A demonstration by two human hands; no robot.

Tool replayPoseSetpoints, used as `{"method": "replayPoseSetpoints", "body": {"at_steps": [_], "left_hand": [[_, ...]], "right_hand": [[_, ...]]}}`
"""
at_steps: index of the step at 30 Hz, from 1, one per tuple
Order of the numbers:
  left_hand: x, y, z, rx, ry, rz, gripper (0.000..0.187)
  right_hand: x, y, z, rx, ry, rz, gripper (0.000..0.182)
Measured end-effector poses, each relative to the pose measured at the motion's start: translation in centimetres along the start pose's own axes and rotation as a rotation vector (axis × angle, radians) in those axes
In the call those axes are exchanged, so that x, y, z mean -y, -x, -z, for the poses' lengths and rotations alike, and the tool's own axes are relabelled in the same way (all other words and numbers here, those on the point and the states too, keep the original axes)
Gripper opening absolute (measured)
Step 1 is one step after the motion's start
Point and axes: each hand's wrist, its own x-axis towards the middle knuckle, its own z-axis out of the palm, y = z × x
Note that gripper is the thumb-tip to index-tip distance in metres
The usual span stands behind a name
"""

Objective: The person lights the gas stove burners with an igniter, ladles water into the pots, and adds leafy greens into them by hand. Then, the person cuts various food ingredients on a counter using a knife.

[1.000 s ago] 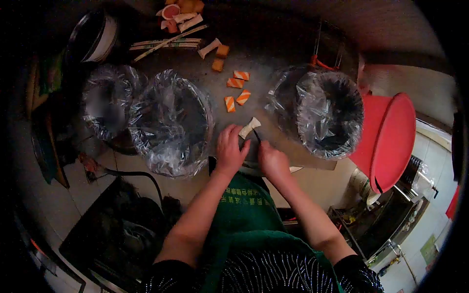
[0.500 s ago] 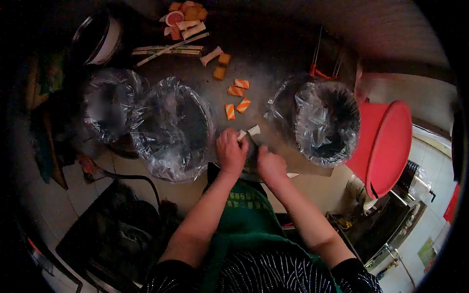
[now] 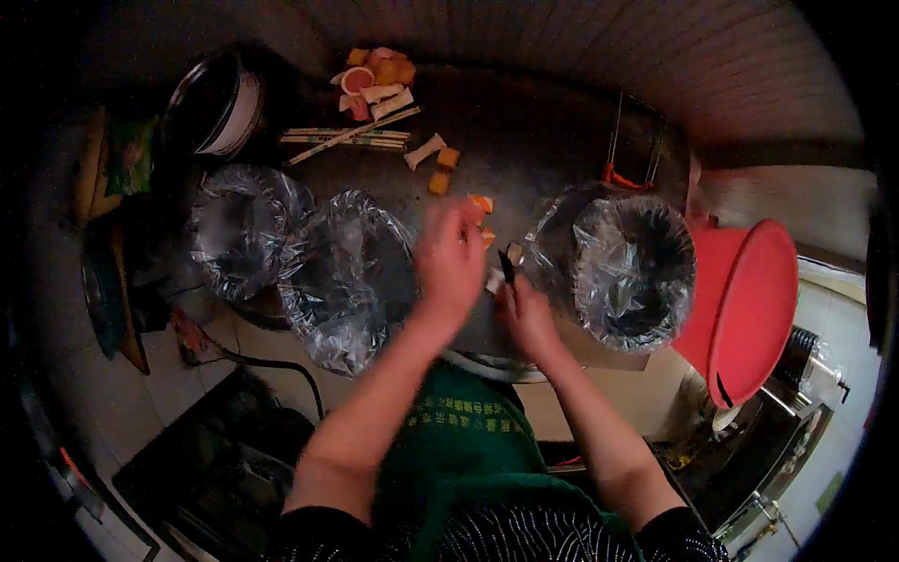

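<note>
My left hand [image 3: 449, 253] is smeared by motion over the middle of the dark table [image 3: 562, 122]. Its fingers reach the orange-and-white striped pieces [image 3: 481, 203] and partly cover them. Closed around a small knife [image 3: 508, 267], my right hand [image 3: 527, 317] is low on the table, the dark blade pointing away from me. Close to the knife lie a white piece [image 3: 494, 280] and a second pale piece [image 3: 514, 253]. Two golden-brown cubes [image 3: 443, 171] and a pale twist-shaped piece [image 3: 425, 152] sit farther back.
Plastic-lined bowls stand on the left [image 3: 337, 281] and on the right [image 3: 637, 272]. Chopsticks [image 3: 351, 138] and a pile of assorted pieces [image 3: 377, 82] lie at the back. Beyond the table's right end is a red tub [image 3: 749, 309].
My left hand has gone from the white piece near the front edge, forward to the striped pieces. The right hand keeps the knife, its blade now more visible. The view has shifted slightly.
</note>
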Motion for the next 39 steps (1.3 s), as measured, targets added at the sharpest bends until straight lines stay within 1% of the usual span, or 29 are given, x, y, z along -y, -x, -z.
{"method": "replayPoseSetpoints", "body": {"at_steps": [1,2,4,5,7,8,10,11,13,14,16,18,19,20,22,23,25,26,28,29,31,32,34,35,37,39], "left_hand": [[0.7,-2.4,0.4,0.015,-0.003,0.020,0.017],[1.6,-5.1,0.6,0.027,-0.007,0.035,0.015],[3.1,-9.5,0.7,0.276,-0.275,0.046,0.017],[3.1,-10.5,0.2,0.277,-0.274,0.040,0.017],[3.0,-11.5,-1.3,0.539,-0.689,0.051,0.018],[3.6,-11.6,-2.2,0.538,-0.685,0.049,0.018],[5.2,-11.0,-4.2,0.468,-0.866,-0.069,0.014],[4.9,-10.8,-4.3,0.473,-0.862,-0.065,0.014],[4.5,-9.7,-4.2,0.379,-0.839,-0.109,0.014],[4.5,-9.2,-4.1,0.387,-0.838,-0.105,0.014],[4.5,-9.0,-3.9,0.287,-0.780,-0.204,0.019],[0.1,-6.2,-0.9,0.231,-0.474,-0.182,0.024],[-0.9,-3.4,-0.1,0.208,-0.359,-0.126,0.030],[-1.9,-0.8,0.5,0.179,-0.243,-0.076,0.036],[-0.8,5.2,-0.1,0.299,-0.168,0.080,0.037],[0.5,7.1,-0.8,0.304,-0.164,0.088,0.037],[2.9,10.4,-2.3,0.313,-0.143,0.038,0.038],[4.0,11.3,-2.9,0.315,-0.136,0.050,0.038],[5.4,12.2,-3.7,0.297,0.042,0.167,0.042],[5.3,12.5,-3.6,0.293,0.045,0.182,0.042],[5.0,12.7,-3.2,0.159,0.199,0.217,0.039],[5.0,12.8,-3.0,0.155,0.199,0.225,0.039],[5.0,12.8,-2.7,0.183,0.224,0.213,0.036],[5.2,12.8,-2.7,0.180,0.229,0.215,0.036],[5.7,12.8,-2.7,0.238,0.231,0.195,0.035],[5.9,12.7,-2.7,0.233,0.221,0.168,0.033]], "right_hand": [[0.4,-0.8,-0.1,-0.041,-0.079,0.029,0.016],[1.0,-1.3,0.0,-0.047,-0.083,0.030,0.016],[2.7,-1.7,1.0,-0.125,-0.169,0.040,0.011],[3.0,-1.5,1.4,-0.132,-0.169,0.039,0.011],[3.4,-0.3,1.9,-0.137,-0.269,0.040,0.011],[3.9,0.3,2.3,-0.139,-0.265,0.040,0.011],[4.7,1.5,2.8,-0.154,-0.406,0.011,0.011],[4.1,1.6,2.8,-0.150,-0.402,0.005,0.011],[2.7,2.3,2.3,-0.156,-0.393,0.013,0.012],[2.6,2.7,2.3,-0.152,-0.393,0.005,0.012],[2.7,2.4,2.8,-0.156,-0.398,-0.015,0.012],[2.9,2.4,3.3,-0.132,-0.333,-0.041,0.012],[2.9,2.3,3.4,-0.110,-0.269,-0.060,0.013],[2.8,2.0,3.3,-0.106,-0.268,-0.058,0.013],[2.3,1.9,2.6,-0.130,0.135,0.067,0.015],[1.6,1.8,2.1,-0.123,0.138,0.061,0.015],[0.3,2.0,1.1,-0.025,0.271,0.086,0.017],[0.1,2.4,0.8,-0.015,0.278,0.080,0.017],[0.0,3.0,0.2,0.009,0.438,0.091,0.017],[0.0,3.4,-0.1,0.023,0.445,0.092,0.017],[0.0,3.7,-0.7,0.000,0.525,0.174,0.016],[0.1,3.8,-1.0,0.008,0.527,0.176,0.016],[0.3,3.9,-1.4,-0.016,0.576,0.260,0.013],[0.5,3.9,-1.5,-0.014,0.581,0.260,0.013],[0.7,3.9,-1.8,0.011,0.588,0.244,0.013],[1.1,4.0,-2.1,0.003,0.628,0.213,0.013]]}}
